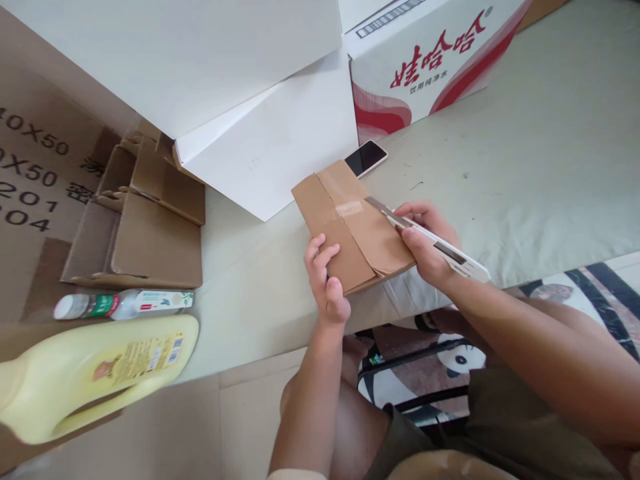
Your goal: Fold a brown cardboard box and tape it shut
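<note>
left hand [326,280] grips box [353,227] near edge | right hand [429,243] holds knife [430,239] | mat [525,167] open rightward

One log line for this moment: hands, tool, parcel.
left hand: grips cardboard parcel | right hand: holds utility knife, blade at taped seam | phone behind
</note>
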The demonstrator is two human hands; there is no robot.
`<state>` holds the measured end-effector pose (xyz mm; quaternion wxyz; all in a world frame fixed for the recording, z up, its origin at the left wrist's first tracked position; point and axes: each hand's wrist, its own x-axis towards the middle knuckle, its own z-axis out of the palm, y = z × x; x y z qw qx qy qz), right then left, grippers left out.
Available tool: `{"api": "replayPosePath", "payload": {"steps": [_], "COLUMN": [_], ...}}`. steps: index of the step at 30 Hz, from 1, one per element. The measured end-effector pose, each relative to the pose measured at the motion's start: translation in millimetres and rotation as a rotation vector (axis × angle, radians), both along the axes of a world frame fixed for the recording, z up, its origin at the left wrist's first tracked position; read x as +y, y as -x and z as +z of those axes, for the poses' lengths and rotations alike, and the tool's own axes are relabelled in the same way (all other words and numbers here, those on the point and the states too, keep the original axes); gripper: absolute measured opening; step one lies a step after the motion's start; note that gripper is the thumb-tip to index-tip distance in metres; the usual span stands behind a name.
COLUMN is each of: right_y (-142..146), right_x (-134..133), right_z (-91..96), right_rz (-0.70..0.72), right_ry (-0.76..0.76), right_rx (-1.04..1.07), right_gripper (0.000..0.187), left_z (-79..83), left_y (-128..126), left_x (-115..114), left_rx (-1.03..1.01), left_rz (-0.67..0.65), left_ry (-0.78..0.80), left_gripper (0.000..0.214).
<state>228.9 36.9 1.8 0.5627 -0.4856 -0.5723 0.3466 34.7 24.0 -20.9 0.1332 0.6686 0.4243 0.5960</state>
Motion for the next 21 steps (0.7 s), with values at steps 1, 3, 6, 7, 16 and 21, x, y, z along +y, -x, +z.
{"api": "replayPosePath", "payload": {"steps": [1,3,6,7,16,21], "right_y": [-0.2,-0.6,-1.3,-1.5,-1.2,-1.1], "right_x": [-0.1,-0.1,0.0,0.0,0.3,0.9], "right_z": [0.0,-0.4,-1.2,-1.3,-1.4,-1.9], "right_rz": [0.0,-0.002,-0.008,-0.008,0.0,-0.012], "right_ry": [0.002,0.001,-0.005,-0.008,-0.02,-0.031], "right_rx": [-0.003,-0.009,-0.019,-0.022,-0.027,-0.052], "right_gripper": [0.029,0.029,0.029,0.028,0.028,0.028], "left_z": [-0.1,-0.3,-0.4,-0.3,-0.3,0.0], "left_y": [0.0,-0.1,-0.4,-0.5,0.2,-0.3], "left_x": [0.0,0.0,0.1,0.1,0.1,0.2], "left_rx": [0.001,-0.001,-0.021,-0.027,-0.009,0.0], "left_rz": [0.0,-0.004,-0.019,-0.023,-0.007,0.001], "left_ry": [-0.001,0.001,0.001,-0.001,0.002,-0.004], "left_gripper": [0.043,0.043,0.042,0.041,0.042,0.043]}}
